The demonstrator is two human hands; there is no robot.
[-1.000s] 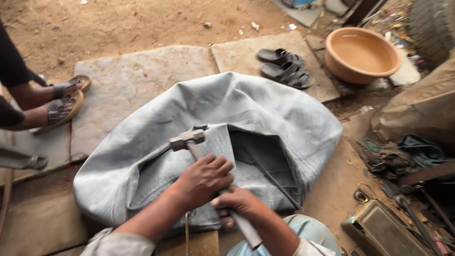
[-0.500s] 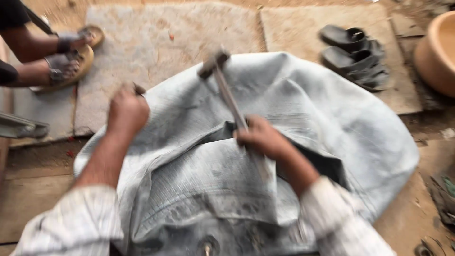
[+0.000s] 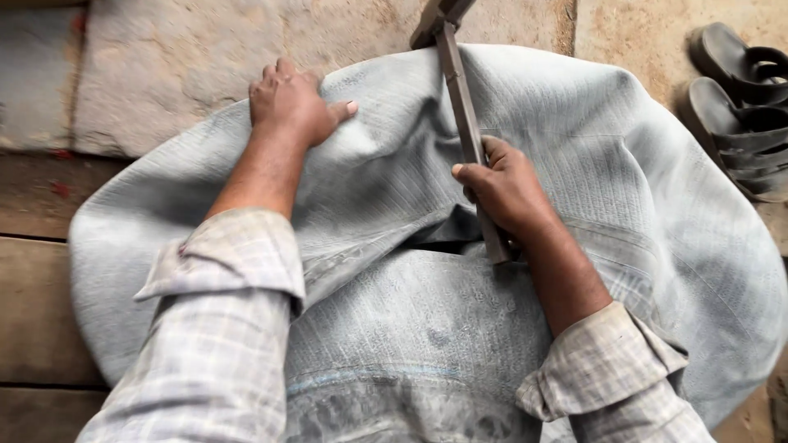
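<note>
My left hand [image 3: 291, 102] lies palm down, fingers [image 3: 275, 75] spread and pressed flat, thumb angled out to the right, forearm reaching forward from a rolled checked cuff. My right hand [image 3: 505, 193] is curled into a closed grip, knuckles up, wrist bent inward, sleeve rolled likewise.

No packages, labels, signs or screens are in view.
</note>
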